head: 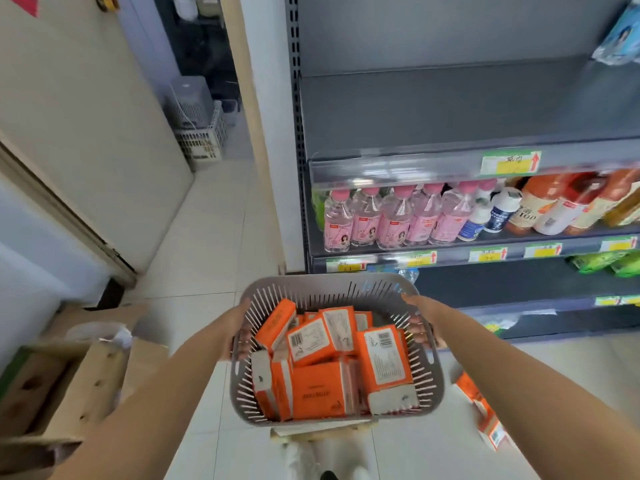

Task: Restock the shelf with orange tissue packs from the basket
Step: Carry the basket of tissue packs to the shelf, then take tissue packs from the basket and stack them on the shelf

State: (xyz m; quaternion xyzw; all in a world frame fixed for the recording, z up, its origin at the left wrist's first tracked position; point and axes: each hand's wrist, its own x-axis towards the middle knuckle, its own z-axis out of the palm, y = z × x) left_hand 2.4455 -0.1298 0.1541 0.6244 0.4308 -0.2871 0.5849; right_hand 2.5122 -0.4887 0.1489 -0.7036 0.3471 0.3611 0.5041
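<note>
A grey slatted plastic basket [332, 287] is held up in front of me, over the floor. Several orange tissue packs [322, 398] lie jumbled inside it. My left hand [237, 329] grips the basket's left side, fingers curled through the wall. My right hand [420, 315] grips the right side, fingertips showing through the slats. A bare grey shelf [450, 109] with a price strip runs at upper right. More orange packs [483, 414] lie on the floor under my right forearm.
Below the bare shelf stand pink bottles [388, 220] and orange drink bottles [561, 202]. Cardboard boxes [69, 386] sit at lower left. A white crate [204, 136] stands in a doorway at the back. White floor tiles [201, 237] stretch ahead on the left.
</note>
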